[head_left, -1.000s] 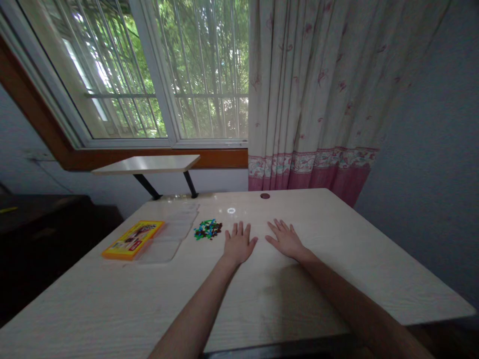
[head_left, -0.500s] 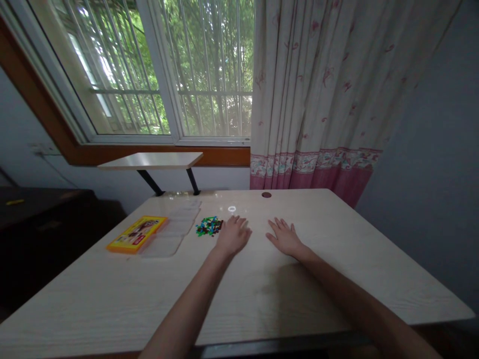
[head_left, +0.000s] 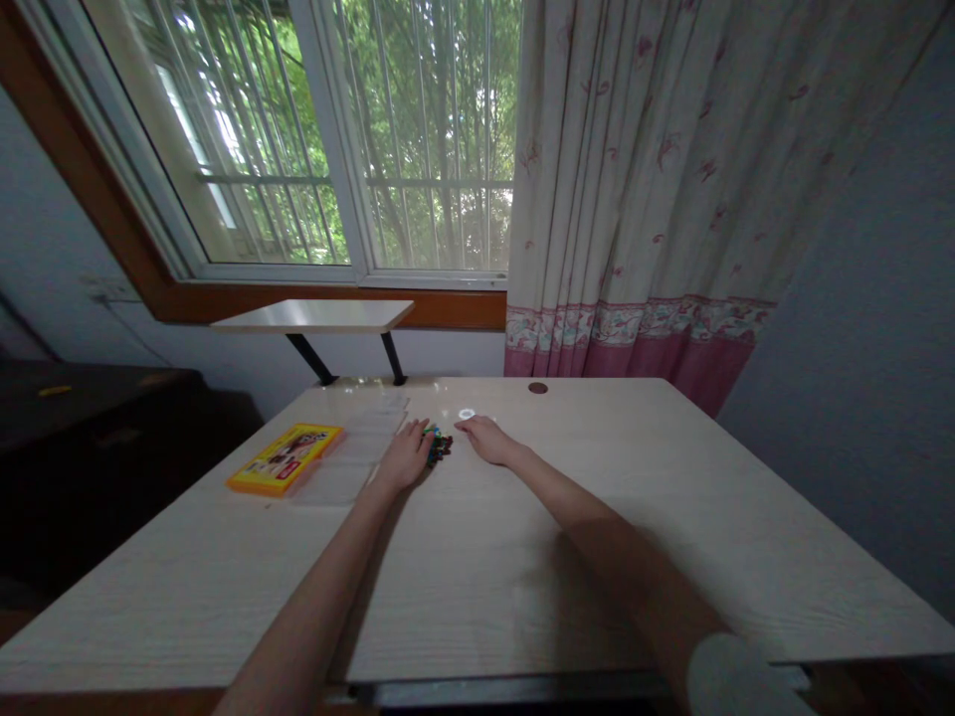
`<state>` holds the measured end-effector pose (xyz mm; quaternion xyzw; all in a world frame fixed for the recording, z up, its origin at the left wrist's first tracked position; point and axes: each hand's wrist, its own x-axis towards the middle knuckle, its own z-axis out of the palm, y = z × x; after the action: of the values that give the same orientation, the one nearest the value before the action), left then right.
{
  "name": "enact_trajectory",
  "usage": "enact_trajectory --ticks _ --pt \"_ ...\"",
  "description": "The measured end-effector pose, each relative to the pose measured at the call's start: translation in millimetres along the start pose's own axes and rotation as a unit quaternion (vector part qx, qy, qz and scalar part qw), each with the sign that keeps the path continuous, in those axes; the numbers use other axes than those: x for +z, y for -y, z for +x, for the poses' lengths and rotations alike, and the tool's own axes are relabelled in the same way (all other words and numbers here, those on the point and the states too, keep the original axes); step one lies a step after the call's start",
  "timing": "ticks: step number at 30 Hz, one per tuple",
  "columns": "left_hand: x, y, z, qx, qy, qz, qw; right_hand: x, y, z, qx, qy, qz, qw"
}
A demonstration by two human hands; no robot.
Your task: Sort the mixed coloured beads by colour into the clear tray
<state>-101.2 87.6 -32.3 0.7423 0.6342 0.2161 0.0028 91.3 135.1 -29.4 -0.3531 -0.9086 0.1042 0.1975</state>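
On the tabletop lies a small heap of plastic building bricks [head_left: 440,449], mostly dark brown with green and blue pieces. My left hand [head_left: 405,455] rests palm down against the heap's left side, fingers outstretched and covering part of it. From the right, my right hand [head_left: 488,439] comes close to the heap, its fingers pointing left and slightly bent, with nothing visible in them. A narrow gap separates the right fingertips from the bricks. Left of my left hand, a yellow box [head_left: 285,458] with a printed lid lies beside flat clear plastic trays [head_left: 339,467].
A raised white shelf [head_left: 320,315] on black legs stands at the table's back left. A round cable hole [head_left: 538,388] sits near the back edge of the table [head_left: 671,517]. Behind are a barred window [head_left: 433,139] and a long curtain [head_left: 634,199].
My left hand has crossed from the heap's right side to its left side. My right hand has moved left toward the heap, its fingers less spread. The view has shifted slightly.
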Motion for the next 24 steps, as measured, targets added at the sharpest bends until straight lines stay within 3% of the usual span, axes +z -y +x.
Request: enact_trajectory --ticks 4,8,18,24 --pt "4.1 3.2 4.6 0.008 0.018 0.015 1.0 18.0 8.3 22.8 0.003 0.001 -0.018 1.0" --pt "4.1 0.8 5.5 0.042 0.04 0.016 0.998 20.9 5.2 24.2 -0.011 0.0 -0.027 1.0" --pt "11.4 -9.6 1.3 0.097 0.052 -0.001 0.994 5.4 1.7 -0.8 -0.068 -0.008 -0.015 0.998" --pt "9.3 -36.9 -17.3 0.126 0.044 -0.026 0.991 -5.4 -1.1 -30.8 -0.085 -0.02 0.016 0.996"
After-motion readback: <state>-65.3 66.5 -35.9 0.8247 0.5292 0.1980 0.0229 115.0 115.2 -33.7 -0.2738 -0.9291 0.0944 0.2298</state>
